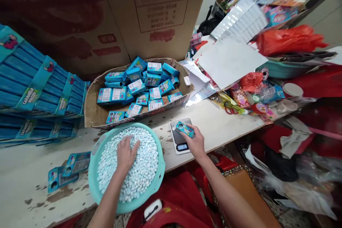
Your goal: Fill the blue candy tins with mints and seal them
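Left hand: (127, 154) partly open, thumb apart, fingers down among the white sweets (144, 165); any grip on them cannot be told.
Right hand: (195, 141) closed around a small blue box (184, 129).
Blue box: above the scale (177, 138), contact unclear.
Basin: (161, 156) holds the sweets, left of the scale.
Cardboard tray: (92, 112) behind the basin, full of blue boxes (136, 86).

A way across the bare table (223, 124) is left open to the right of the scale (176, 137). Beyond the basin (160, 166), passage is blocked by the cardboard tray (91, 108) (heaped with small blue boxes (153, 79)); the left is walled off by stacked display cartons (29, 78), the far right crowded by packets (238, 98).
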A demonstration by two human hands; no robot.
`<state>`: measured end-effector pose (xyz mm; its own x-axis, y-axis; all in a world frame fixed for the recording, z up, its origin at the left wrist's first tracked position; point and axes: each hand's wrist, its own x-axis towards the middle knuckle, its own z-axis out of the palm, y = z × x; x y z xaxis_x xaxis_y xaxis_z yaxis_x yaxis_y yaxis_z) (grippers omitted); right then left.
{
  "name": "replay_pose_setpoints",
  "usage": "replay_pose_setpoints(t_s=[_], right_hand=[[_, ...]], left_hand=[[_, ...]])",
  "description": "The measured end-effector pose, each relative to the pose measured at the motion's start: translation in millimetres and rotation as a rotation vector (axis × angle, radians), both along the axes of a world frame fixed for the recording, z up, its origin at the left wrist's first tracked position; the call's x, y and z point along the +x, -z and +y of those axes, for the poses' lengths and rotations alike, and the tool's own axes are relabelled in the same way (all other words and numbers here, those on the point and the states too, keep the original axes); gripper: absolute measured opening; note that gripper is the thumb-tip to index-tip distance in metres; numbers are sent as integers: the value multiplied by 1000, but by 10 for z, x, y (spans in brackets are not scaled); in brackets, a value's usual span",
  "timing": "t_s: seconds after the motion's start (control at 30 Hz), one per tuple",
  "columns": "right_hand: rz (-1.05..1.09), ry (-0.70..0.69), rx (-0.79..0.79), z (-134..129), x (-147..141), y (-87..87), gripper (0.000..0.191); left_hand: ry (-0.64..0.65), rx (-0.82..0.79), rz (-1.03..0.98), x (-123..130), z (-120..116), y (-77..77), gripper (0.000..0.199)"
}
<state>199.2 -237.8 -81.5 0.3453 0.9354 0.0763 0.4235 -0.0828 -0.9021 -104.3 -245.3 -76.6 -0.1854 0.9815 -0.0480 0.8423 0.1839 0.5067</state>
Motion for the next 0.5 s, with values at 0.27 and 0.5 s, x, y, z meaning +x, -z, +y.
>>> replay_pose_setpoints(t_s=[0.27, 0.5], right_hand=[[-357, -165, 362, 861, 152, -603, 43], [-799, -973, 139, 3041, -262, -185, 47]], left_hand=[[196, -147, 236, 58, -104, 89, 42], [128, -54, 334, -4, -117, 246, 34]])
